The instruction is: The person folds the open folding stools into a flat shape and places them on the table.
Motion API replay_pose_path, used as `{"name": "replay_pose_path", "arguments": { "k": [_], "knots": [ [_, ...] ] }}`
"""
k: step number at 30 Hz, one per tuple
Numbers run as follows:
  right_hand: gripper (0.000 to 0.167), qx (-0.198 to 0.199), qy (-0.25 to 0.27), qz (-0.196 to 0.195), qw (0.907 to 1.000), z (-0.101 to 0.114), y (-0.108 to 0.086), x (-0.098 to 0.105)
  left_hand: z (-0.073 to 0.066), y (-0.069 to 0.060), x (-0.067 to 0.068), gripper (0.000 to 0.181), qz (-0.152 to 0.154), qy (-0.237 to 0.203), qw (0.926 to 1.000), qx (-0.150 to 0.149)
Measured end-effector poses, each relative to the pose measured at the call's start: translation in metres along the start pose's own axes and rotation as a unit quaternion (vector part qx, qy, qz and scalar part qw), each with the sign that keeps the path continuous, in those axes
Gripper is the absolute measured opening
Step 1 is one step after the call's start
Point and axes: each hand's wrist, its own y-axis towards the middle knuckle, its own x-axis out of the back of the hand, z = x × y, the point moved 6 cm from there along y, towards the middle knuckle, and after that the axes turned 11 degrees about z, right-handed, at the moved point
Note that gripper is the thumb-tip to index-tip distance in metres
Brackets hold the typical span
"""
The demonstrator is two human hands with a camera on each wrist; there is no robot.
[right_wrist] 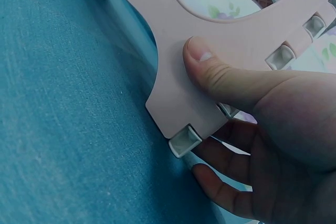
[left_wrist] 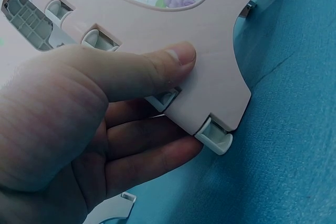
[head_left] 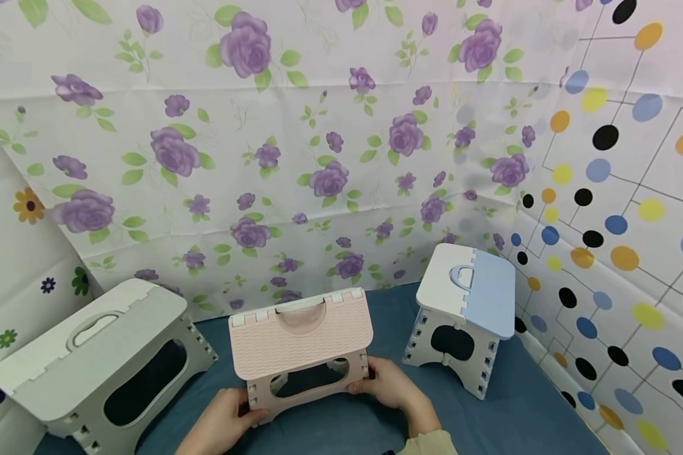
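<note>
In the head view a pink folding step stool (head_left: 304, 351) with a white hinge strip stands unfolded at the middle of the blue cloth. My left hand (head_left: 222, 420) grips its near left leg; in the left wrist view the thumb (left_wrist: 178, 59) lies on the pink panel and the fingers curl behind the edge. At the near right leg my right hand (head_left: 389, 385) holds on the same way, its thumb (right_wrist: 202, 59) flat on the panel in the right wrist view. The stool's far legs are mostly hidden.
A grey and white folding stool (head_left: 99, 354) stands on the left, a white and blue one (head_left: 467, 309) on the right. Blue cloth (head_left: 330, 436) covers the surface. Behind hangs a flowered curtain (head_left: 296, 189), with a dotted sheet (head_left: 620, 253) at the right.
</note>
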Motion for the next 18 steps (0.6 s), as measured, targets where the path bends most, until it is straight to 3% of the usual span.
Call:
{"name": "replay_pose_path", "arguments": {
  "k": [18],
  "knots": [
    [0.033, -0.011, -0.006, 0.006, 0.9999, -0.0048, 0.0028, -0.0005, 0.0001, -0.0003, -0.0001, 0.029, 0.001, 0.004, 1.0000, 0.004]
  ]
}}
